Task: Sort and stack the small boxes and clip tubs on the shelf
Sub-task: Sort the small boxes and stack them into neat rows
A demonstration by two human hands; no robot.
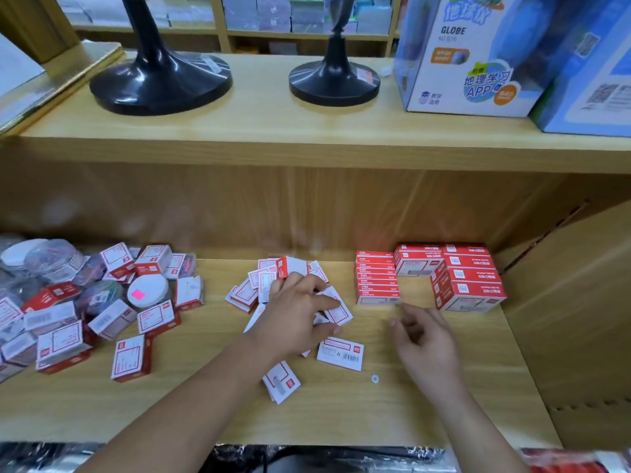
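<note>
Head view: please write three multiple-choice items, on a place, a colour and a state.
1. The stacked red boxes stand: A upper shelf; B lower shelf, right rear; C lower shelf, left front.
2. The sticker on the white tub lid is: A green; B pink; C blue.
3. The right hand: A grips a tub; B pinches a box; C holds nothing.
Answers: B, they sit far right at the back; B, a pink square shows; C, loosely curled fingers, empty.
</note>
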